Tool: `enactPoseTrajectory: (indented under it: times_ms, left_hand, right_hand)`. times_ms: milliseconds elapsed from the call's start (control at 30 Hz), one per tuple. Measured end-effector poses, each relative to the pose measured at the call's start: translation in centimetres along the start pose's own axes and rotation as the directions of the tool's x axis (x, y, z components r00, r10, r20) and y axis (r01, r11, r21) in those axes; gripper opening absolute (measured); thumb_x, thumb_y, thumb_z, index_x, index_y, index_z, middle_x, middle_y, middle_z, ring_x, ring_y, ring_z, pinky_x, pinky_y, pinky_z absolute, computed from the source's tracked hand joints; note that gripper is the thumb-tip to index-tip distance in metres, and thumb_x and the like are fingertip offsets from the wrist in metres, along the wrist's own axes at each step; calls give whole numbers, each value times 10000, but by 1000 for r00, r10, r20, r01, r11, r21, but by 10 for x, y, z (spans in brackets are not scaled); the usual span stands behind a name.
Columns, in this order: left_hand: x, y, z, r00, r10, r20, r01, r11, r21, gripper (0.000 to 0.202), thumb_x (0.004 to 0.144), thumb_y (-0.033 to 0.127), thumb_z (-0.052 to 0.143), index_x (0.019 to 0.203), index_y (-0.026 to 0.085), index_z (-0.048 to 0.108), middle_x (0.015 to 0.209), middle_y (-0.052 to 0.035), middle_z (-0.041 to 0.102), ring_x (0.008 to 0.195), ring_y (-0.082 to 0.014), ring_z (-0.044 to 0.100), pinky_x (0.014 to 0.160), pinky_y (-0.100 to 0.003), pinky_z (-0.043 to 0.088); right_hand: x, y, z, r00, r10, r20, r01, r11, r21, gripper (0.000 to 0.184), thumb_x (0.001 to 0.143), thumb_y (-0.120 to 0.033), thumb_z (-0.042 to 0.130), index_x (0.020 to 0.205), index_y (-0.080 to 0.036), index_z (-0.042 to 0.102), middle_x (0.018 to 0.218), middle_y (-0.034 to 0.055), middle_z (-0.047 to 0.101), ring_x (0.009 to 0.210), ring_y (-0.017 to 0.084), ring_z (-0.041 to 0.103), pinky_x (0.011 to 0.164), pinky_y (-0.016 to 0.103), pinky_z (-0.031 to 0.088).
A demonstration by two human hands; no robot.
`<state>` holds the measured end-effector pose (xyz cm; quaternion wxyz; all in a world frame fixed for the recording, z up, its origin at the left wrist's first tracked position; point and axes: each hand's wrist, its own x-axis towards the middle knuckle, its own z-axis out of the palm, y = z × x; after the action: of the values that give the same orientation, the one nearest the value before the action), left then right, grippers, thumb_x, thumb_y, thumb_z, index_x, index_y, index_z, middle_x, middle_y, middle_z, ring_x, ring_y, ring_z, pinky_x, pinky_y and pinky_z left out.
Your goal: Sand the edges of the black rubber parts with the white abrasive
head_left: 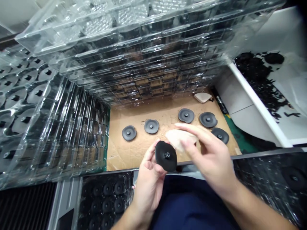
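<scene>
My left hand [152, 174] is closed on a black rounded plastic disc [165, 156], gripping it by the edge, its raised centre hub turned up toward me. Just to the right, my right hand [211, 153] pinches a folded off-white cloth or paper wad [178, 139], slightly blurred, close beside the disc. On the cardboard [124, 156] beyond my hands lie several similar dark grey discs, among them one at the left [129, 133], one near the middle [151, 126] and one further right [186, 115]. The right hand partly covers the nearby board.
Stacked clear plastic trays [144, 64] wall off the far side. Another tray stack [72, 127] holding discs rises at the left. At the right, a white bin [261, 105] contains loose black pieces. A white wedge-shaped piece [202, 97] and a black marker-like tool [220, 102] lie near the bin.
</scene>
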<state>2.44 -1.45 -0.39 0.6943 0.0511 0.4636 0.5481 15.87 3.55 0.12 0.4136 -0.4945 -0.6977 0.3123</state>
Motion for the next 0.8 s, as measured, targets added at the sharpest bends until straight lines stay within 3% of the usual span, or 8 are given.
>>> enactPoseTrajectory:
  times_ms: [100,200,333,433,500,633,800]
  left_hand:
    - [1,1,2,1000,21,-9,-21,999,30,587,584,278,812,1134,252,609,1119,-56,681,1023,-206,622,903,-283,481]
    - [1,1,3,997,58,-43,-57,998,24,481,607,190,791,1060,275,650,1043,-18,712,951,-170,650,861,-246,498]
    - [-3,4,8,995,93,31,-95,994,47,352,578,236,810,917,235,716,842,-11,730,901,-194,662,902,-284,490]
    - [-5,10,6,996,88,14,-88,995,38,385,577,181,807,943,260,717,906,-9,743,920,-189,668,880,-259,504]
    - [-4,14,4,997,70,-9,-70,997,19,480,531,132,825,968,292,710,994,-1,740,932,-175,672,821,-213,523]
    - [1,17,3,996,85,1,-85,996,-21,503,487,183,853,957,301,714,989,24,743,892,-126,679,779,-131,516]
    - [-2,23,7,974,225,35,-224,974,-29,560,511,266,845,1045,313,682,1061,0,726,924,-151,681,821,-176,525]
  right_hand:
    - [-1,-30,-3,970,-229,80,220,969,110,263,875,-102,478,1101,-161,598,928,56,703,809,162,621,729,311,508]
    - [2,-37,-1,948,-244,204,212,963,165,223,850,-73,490,1021,-126,623,812,43,683,710,135,594,675,271,505]
    - [8,-35,5,956,-292,35,290,956,56,219,883,-105,447,1035,-109,604,853,78,684,755,167,586,714,322,479]
    - [-3,-32,4,933,-350,87,338,932,129,237,869,-86,435,1043,-110,593,830,64,683,728,153,582,697,301,478]
    - [-12,-28,-1,937,-315,151,290,942,167,231,841,-59,450,1008,-113,601,788,40,670,665,124,564,636,261,465]
    - [-12,-25,-10,975,-164,151,158,986,51,208,847,-56,463,993,-128,593,809,33,652,693,125,565,640,272,435]
    - [-3,-34,-10,954,-269,134,274,962,-15,224,859,-54,469,1036,-99,598,758,48,633,658,154,524,619,308,391]
